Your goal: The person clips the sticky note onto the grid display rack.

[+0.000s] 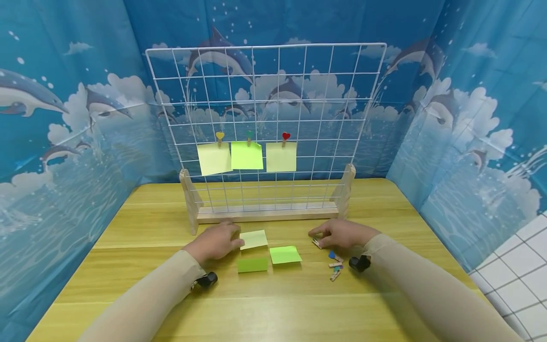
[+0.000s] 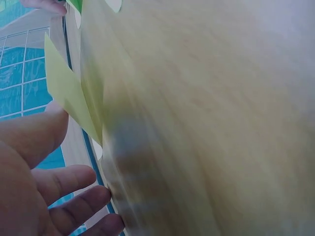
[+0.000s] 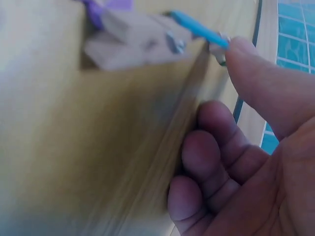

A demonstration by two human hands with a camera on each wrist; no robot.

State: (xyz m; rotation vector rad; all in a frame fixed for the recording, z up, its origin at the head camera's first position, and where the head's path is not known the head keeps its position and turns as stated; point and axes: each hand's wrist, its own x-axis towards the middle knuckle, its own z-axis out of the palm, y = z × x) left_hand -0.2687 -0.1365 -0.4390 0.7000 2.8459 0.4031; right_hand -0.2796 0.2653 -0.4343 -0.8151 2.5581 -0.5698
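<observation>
My left hand (image 1: pixel 215 241) is at the left edge of a pale yellow sticky note (image 1: pixel 254 239) on the table. In the left wrist view, its thumb meets the raised note (image 2: pixel 69 88) while the other fingers extend loosely below. My right hand (image 1: pixel 342 233) hovers over a mini clothespin (image 1: pixel 316 243), thumb tip against or beside it and fingers loosely bent, with a gap between thumb and fingers. Nearer me lie several mini clothespins (image 1: pixel 335 265) with coloured ornaments; one with purple (image 3: pixel 138 42) looms blurred in the right wrist view. Two green sticky notes (image 1: pixel 285 255) lie between the hands.
Behind the hands stands a white wire grid (image 1: pixel 278 99) on a wooden base (image 1: pixel 267 213). Three sticky notes hang on it from clips, one topped by a red heart (image 1: pixel 286 136). Dolphin-print curtains (image 1: pixel 51 142) enclose the wooden table (image 1: pixel 273 308).
</observation>
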